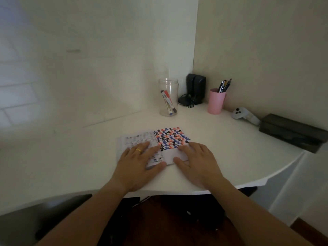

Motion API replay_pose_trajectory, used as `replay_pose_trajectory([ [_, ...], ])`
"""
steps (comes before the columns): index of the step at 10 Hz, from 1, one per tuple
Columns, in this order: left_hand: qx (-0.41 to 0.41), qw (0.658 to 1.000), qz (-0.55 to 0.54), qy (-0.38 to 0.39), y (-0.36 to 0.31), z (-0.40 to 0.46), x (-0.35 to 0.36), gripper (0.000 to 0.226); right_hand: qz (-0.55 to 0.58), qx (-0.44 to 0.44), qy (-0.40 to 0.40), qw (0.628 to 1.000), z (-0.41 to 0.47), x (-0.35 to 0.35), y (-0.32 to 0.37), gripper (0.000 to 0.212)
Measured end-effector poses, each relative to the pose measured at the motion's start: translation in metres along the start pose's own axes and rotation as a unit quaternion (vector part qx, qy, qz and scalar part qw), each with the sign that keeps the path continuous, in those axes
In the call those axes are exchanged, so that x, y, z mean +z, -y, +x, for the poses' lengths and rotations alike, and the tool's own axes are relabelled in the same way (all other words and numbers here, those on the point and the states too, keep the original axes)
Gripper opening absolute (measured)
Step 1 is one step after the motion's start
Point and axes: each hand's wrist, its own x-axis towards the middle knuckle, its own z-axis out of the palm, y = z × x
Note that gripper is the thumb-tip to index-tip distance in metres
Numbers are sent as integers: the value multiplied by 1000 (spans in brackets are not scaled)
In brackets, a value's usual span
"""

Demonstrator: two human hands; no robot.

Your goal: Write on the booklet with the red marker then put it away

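**A:** What lies on the left side of the desk?

**B:** A white curved desk fills the view, bare on its left. Near the front edge, the left hand lies flat, fingers spread, palm down on the left page of an open booklet. It grasps nothing. A gold ring sits on one finger.

**A:** And the booklet itself?

**B:** It lies open and flat in the middle of the desk. The right page carries rows of marks in red, blue and black; its lower part is blank.

**A:** Where is the red marker?

**B:** Behind the booklet, well apart from it, in a clear jar. The red marker leans tilted inside, beside another marker.

**A:** What about the other hand?

**B:** The right hand rests flat on the booklet's right page, fingers loose, holding nothing.

**A:** Farther right?

**B:** Two black speakers stand in the corner, then a pink cup with pens, a grey controller, and a dark box against the wall.
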Motion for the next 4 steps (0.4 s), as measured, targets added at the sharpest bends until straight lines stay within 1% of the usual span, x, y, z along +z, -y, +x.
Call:
replay_pose_trajectory([
  [3, -7, 1000, -22, 1, -3, -1, -4, 76, 32, 9, -2, 999, -1, -2, 2, 58],
  [4, -4, 1000, -22, -14, -3, 0, -4, 75, 113, 42, -65, 991, 0, -10, 6, 46],
])
